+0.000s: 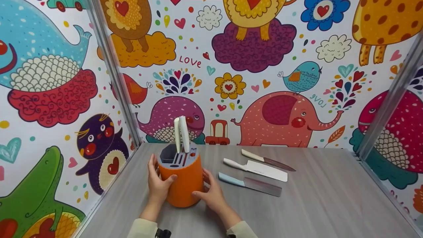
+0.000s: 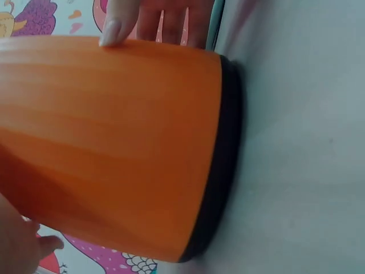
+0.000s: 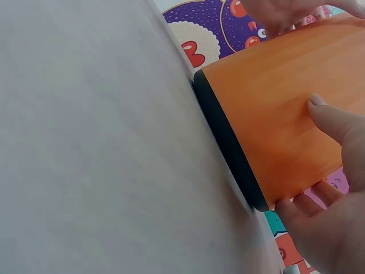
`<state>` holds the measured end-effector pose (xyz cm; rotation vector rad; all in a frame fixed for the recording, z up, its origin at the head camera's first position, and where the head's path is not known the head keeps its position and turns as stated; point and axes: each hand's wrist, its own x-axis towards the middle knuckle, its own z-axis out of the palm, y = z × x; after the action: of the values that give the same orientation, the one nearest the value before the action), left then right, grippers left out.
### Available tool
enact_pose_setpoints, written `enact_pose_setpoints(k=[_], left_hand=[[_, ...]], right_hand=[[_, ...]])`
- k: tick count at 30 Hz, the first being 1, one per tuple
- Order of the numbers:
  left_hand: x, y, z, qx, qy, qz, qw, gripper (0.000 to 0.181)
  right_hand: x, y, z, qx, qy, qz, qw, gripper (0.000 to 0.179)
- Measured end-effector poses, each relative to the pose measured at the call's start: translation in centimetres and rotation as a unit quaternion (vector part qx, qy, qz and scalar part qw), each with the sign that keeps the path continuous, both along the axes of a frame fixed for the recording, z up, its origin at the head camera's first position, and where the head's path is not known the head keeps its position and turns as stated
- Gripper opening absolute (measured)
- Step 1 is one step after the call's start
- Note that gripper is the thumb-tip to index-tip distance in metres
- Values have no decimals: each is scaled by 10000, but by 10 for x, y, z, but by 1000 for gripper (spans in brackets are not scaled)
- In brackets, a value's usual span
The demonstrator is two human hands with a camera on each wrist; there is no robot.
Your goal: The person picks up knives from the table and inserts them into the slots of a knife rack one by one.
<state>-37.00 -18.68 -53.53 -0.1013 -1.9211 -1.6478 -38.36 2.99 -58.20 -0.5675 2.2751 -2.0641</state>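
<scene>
An orange knife block (image 1: 185, 185) with a grey slotted top stands upright on the table. My left hand (image 1: 158, 181) holds its left side, thumb across the front, and my right hand (image 1: 213, 193) grips the opposite side lower down. Two pale handles, a cream one (image 1: 177, 135) and a white one (image 1: 184, 134), rise from the slots; their blades are hidden inside. In the left wrist view, the black base (image 2: 214, 171) of the block sits at the tabletop. The right wrist view has my right thumb (image 3: 328, 114) against the orange wall.
Right of the block lie three knives: a brown-bladed one with a cream handle (image 1: 252, 155), a white cleaver (image 1: 267, 170), and a blue-handled one (image 1: 231, 179) with a broad blade. Cartoon-printed panels (image 1: 264, 82) in metal frames enclose the grey table (image 1: 330, 198) at the back and sides.
</scene>
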Motion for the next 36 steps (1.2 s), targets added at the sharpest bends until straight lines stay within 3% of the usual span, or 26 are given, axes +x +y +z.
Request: enact_pose_setpoints(k=[5,10,15,25,27,32,36], left_hand=[[1,-2,-6,-93,-270,-304,9991,112],[4,-2,-10,-246,-483,-227,9983,115],[6,-2,-11,-328,-659,-219,9970,117],[2,1,-14,-494,-715,-85,9962,118],[1,2,-15,-495,-688,-35,9964,119],[-1,3,-14,-469,-625,6,9969,120],[-2,3,-11,-471,-603,16,9971,120]], right_hand=[[1,2,0,-36,-47,93,9999,85],[2,2,2,-54,-365,140,9992,85],[2,4,2,-74,-419,185,9989,86],[-1,22,5,-189,-738,862,9934,91],[-1,26,8,-240,-645,794,9945,92],[-8,38,15,-191,-145,180,9995,81],[-19,58,21,439,576,-543,9959,65]])
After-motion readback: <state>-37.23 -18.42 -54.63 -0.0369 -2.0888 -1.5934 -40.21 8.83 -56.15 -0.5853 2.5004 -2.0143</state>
